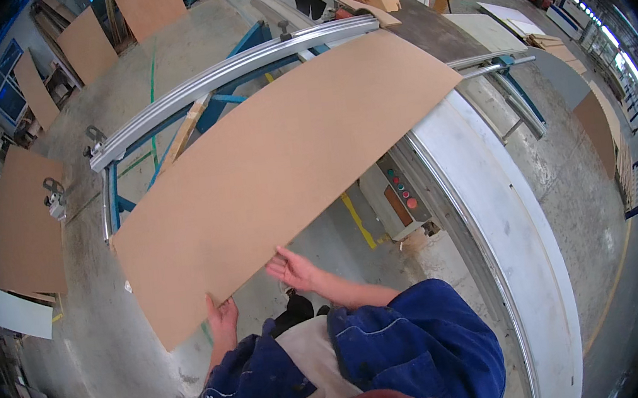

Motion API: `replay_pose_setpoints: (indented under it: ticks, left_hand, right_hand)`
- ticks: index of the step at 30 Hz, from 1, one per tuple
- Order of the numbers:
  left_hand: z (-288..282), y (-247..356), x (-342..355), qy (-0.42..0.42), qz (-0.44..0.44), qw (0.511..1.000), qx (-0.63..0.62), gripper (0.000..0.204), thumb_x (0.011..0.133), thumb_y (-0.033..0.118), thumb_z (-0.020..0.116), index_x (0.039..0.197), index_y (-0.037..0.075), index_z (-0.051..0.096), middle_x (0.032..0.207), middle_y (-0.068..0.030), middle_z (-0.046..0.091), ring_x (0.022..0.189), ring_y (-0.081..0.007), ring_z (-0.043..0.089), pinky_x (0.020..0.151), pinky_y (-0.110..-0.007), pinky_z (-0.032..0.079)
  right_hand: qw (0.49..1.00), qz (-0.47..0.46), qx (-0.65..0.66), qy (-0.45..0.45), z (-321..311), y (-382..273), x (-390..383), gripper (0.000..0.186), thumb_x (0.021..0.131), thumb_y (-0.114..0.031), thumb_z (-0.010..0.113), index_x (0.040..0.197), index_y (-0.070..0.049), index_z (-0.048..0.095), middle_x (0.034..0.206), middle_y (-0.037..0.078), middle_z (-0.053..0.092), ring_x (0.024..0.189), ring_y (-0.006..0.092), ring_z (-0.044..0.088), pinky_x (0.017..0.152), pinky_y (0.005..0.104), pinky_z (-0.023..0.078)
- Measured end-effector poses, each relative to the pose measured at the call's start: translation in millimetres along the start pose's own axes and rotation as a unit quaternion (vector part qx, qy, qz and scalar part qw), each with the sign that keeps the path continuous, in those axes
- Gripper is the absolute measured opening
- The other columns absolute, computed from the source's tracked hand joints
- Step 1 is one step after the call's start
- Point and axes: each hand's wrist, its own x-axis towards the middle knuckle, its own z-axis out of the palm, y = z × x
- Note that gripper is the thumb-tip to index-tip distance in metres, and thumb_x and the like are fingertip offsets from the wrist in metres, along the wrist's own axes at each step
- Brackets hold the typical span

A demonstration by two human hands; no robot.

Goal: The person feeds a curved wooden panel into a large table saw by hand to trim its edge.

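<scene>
Blue-sleeved forearms reach forward: left hand grips the near edge of a long brown fibreboard panel, right hand spread open beneath that edge (supporting it); the far end rests on the sliding saw bench beside its aluminium rail

Brown board: thin fibreboard look, matt, smooth, no visible grain, uniform tan face. Rail: bright extruded metal, satin sheen, ribbed along its length. Frame under it: blue-painted steel, paint semi-gloss. Wooden strut: raw pale timber, unfinished. Machine table: light grey metal, smooth, dull sheen, scuffed. Floor: bare concrete, rough, dusty, stained. Sleeves: blue woven cloth, matt, creased. Leaning panels: same matt tan board.
</scene>
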Motion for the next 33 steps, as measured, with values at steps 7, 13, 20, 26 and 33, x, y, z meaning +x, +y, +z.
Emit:
replay_pose_setpoints:
  ticks: [7,13,20,26,33]
  left_hand:
    - [-20,-3,16,0.024,-0.028,0.999,-0.027,0.037,0.1,0.017,0.068,0.133,0.003,0.062,0.135,-0.0135,0.066,0.128,-0.0314,0.059,0.109,-0.048,0.05]
    - [-86,72,38,-0.124,0.264,0.913,0.286,0.048,0.104,0.025,0.06,0.144,0.003,0.046,0.145,-0.0099,0.055,0.132,-0.0262,0.054,0.113,-0.039,0.044]
    - [-80,100,52,0.05,0.267,0.927,0.257,0.06,0.102,0.035,0.058,0.152,0.006,0.041,0.151,-0.0084,0.051,0.137,-0.0283,0.049,0.117,-0.048,0.041]
    - [-30,134,78,0.061,0.266,0.923,0.271,0.059,0.102,0.033,0.059,0.152,0.006,0.041,0.152,-0.0101,0.05,0.138,-0.0286,0.049,0.117,-0.048,0.04]
    - [49,115,160,0.017,0.183,0.949,0.258,0.059,0.102,0.031,0.059,0.152,0.006,0.041,0.152,-0.0121,0.049,0.138,-0.0289,0.049,0.116,-0.048,0.04]
  right_hand:
    - [0.99,-0.134,0.032,0.03,-30,-110,-23,0.037,0.108,-0.036,0.055,0.131,-0.008,0.06,0.132,0.007,0.065,0.128,0.0232,0.059,0.114,0.0414,0.045]
    - [0.958,-0.252,0.075,0.118,-38,-214,-16,0.05,0.108,-0.04,0.053,0.145,-0.008,0.05,0.147,0.011,0.056,0.138,0.0295,0.051,0.12,0.0474,0.038]
    - [0.922,-0.333,0.01,0.195,-68,-282,9,0.057,0.108,-0.035,0.055,0.152,-0.001,0.042,0.154,0.015,0.05,0.141,0.0328,0.048,0.121,0.0496,0.038]
    - [0.921,-0.347,0.006,0.178,-47,-270,19,0.05,0.105,-0.024,0.062,0.146,0.001,0.048,0.148,0.015,0.055,0.136,0.0298,0.054,0.118,0.045,0.043]
    - [0.892,-0.38,-0.002,0.246,-49,-303,47,0.05,0.106,-0.024,0.059,0.148,0.0,0.046,0.145,0.014,0.058,0.132,0.0298,0.058,0.113,0.0471,0.049]
